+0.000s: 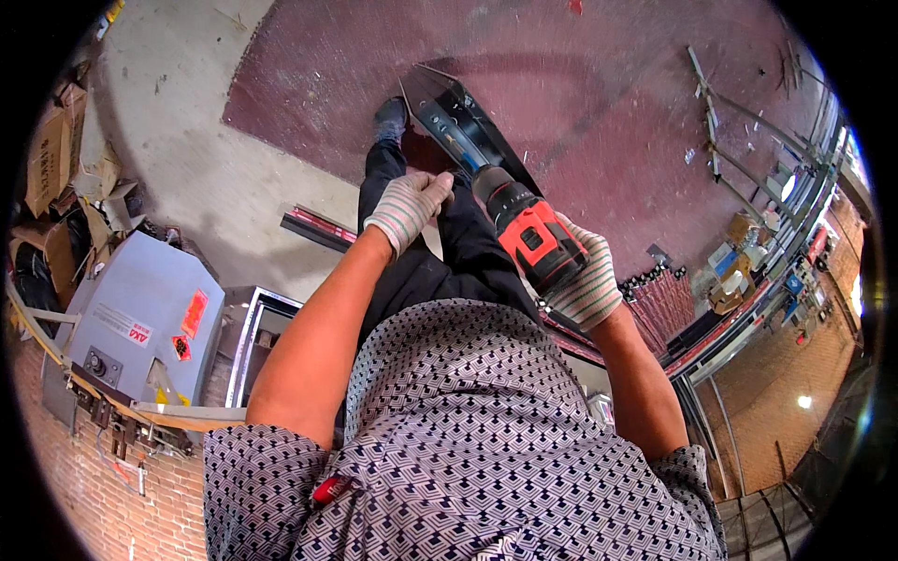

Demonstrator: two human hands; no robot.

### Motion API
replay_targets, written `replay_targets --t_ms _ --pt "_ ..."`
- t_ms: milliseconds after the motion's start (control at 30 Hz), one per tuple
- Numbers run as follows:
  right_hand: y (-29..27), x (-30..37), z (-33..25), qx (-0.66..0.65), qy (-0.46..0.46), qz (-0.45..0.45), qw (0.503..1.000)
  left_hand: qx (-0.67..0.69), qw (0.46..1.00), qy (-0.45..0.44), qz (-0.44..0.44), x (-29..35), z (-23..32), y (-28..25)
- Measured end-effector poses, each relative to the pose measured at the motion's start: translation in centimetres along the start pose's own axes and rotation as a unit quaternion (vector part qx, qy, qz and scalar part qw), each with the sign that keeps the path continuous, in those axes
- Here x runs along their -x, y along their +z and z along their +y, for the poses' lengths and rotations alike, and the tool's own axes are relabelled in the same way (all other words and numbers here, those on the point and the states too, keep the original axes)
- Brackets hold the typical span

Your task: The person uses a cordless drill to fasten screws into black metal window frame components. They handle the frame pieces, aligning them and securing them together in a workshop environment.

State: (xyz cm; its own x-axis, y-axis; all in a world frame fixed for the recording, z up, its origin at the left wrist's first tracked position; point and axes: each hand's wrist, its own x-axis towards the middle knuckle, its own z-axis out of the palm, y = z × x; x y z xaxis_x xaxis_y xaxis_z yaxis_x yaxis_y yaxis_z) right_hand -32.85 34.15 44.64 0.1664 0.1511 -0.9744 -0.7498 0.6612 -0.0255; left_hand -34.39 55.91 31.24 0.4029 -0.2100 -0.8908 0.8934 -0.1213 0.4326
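Note:
A red and black cordless drill [531,236] is in my right hand [589,278], which wears a striped knit glove wrapped round its rear and handle. The chuck end points away from me, over a long dark metal piece [482,126] with folded sides. Beside the chuck, my left hand [412,208], in a matching glove, has its fingers and thumb pinched together. Whatever may be between those fingertips is too small to make out. Where the drill's tip meets the metal piece, if it does, cannot be told. My shoe [391,117] is next to the metal piece's left edge.
A grey machine housing [154,304] stands at the left, with a metal frame [253,327] beside it and cardboard boxes [49,164] behind. Several dark red bars [659,304] lie at the right. Long metal strips [762,126] lie farther off on the dark red floor covering [599,84].

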Motion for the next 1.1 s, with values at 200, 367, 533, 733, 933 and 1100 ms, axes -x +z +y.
replay_targets --t_ms 200,367,533,733,933,1100 --pt "0.4 -1.1 -0.3 -0.015 -0.004 0.062 0.998 -0.089 0.995 0.032 0.036 -2.8 0.7 0.5" --pt "1.4 -1.1 -0.5 0.023 -0.013 0.029 0.999 -0.099 0.992 0.051 0.061 -4.6 -0.9 0.5" --pt "2.3 -1.8 -0.8 0.045 -0.016 0.105 0.993 -0.092 0.99 0.095 0.045 -4.5 -0.1 0.5" --pt "1.5 -2.0 -0.9 0.072 -0.032 0.068 0.995 -0.131 0.986 0.084 0.052 -4.1 0.7 0.4" --pt "1.3 -1.9 -1.0 0.01 -0.007 0.081 0.997 -0.151 0.983 0.087 0.051 -4.1 0.6 0.2" --pt "1.7 -1.9 -1.1 0.029 -0.009 0.107 0.994 -0.139 0.984 0.101 0.048 -4.0 0.9 0.2"
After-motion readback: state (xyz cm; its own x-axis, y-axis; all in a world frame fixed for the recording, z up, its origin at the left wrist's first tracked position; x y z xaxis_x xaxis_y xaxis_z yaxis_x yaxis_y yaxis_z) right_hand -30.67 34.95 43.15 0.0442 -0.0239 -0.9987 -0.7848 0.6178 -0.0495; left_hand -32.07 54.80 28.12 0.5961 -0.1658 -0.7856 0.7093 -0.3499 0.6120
